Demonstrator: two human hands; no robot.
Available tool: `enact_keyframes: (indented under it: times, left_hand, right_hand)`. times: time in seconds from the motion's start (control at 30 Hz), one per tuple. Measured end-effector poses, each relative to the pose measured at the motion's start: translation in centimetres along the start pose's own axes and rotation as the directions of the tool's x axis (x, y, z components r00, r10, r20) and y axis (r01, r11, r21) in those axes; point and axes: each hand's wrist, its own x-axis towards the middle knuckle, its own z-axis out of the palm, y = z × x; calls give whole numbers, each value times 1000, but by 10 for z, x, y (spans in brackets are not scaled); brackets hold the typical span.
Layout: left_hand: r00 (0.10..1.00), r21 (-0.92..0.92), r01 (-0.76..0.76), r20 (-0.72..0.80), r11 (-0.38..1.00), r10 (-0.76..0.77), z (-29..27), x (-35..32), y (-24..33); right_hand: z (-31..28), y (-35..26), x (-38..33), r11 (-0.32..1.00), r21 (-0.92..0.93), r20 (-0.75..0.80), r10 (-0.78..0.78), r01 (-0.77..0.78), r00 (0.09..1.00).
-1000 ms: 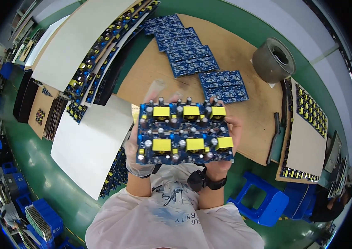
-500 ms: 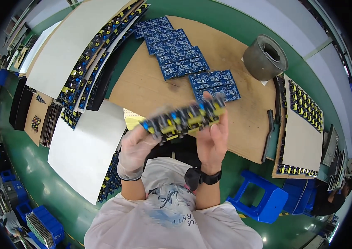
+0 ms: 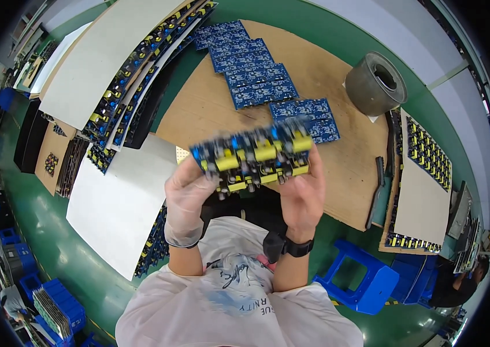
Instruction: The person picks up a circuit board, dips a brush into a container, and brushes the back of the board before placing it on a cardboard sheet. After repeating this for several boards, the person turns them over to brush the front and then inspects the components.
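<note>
Between my hands, above the table's near edge, I hold a circuit board [image 3: 251,156] crowded with yellow, black and blue components. Its component side is tilted toward me. My left hand [image 3: 188,194], in a thin translucent glove, grips the board's left end. At the right end my bare right hand [image 3: 303,199] holds it, with the thumb at the lower corner; some fingers are hidden behind the board. Beyond it, blue circuit boards [image 3: 262,84] lie overlapping in a row on the brown tabletop [image 3: 199,110]. The nearest blue board [image 3: 308,118] is partly covered by the held one.
A grey metal cylinder [image 3: 366,95] stands at the table's right. Left are stacked component boards with pale sheets [image 3: 112,63] and a white sheet [image 3: 118,202]. Another board stack [image 3: 424,196] is at right, a dark strip [image 3: 377,191] beside it, and a blue stool [image 3: 355,277] below.
The held board has tipped so that more of its component side faces me. Both hands still grip its ends. My view has shifted slightly.
</note>
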Motion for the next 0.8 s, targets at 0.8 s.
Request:
enact_keyframes:
  times: [0.8]
  left_hand:
    - [937,778,72,-267,624,224,-89,-39,-19]
  right_hand:
    - [64,43,-20,877,-443,301,342,-188,890]
